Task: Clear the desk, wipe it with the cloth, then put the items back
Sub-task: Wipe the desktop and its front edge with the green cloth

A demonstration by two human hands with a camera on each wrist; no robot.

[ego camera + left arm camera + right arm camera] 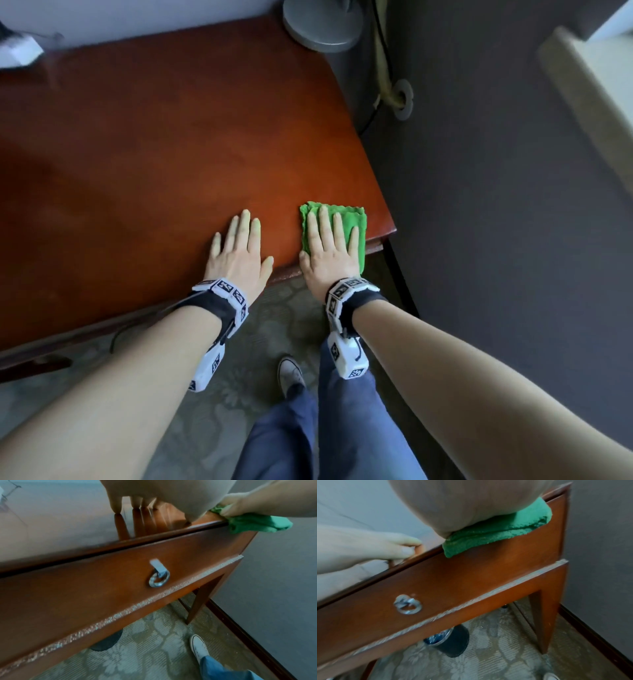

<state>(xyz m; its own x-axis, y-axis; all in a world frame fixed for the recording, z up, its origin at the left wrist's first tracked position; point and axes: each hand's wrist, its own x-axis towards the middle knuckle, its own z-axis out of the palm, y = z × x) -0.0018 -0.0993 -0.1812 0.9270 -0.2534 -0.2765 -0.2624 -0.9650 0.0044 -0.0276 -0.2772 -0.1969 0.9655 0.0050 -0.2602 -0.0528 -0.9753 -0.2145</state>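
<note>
Right grip (330,248) lies flat, fingers straight, pressing green cloth (346,219) onto tabletop (171,144) at near-right corner; left grip (239,251) beside it, flat, empty. Wiping step. Next, prob: sweep cloth away toward unwiped far side.

Dim, soft daylight; wrist views blurred, edges bent by wide-angle distortion.

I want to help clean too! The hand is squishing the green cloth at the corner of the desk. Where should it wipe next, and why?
Probably slide the right hand and the cloth away from the body, along the desk's right edge. The cloth lies flat under straight fingers at the near right corner, hanging slightly over the front edge, and bare wood stretches ahead toward the grey round base. The left hand rests flat beside it.
</note>
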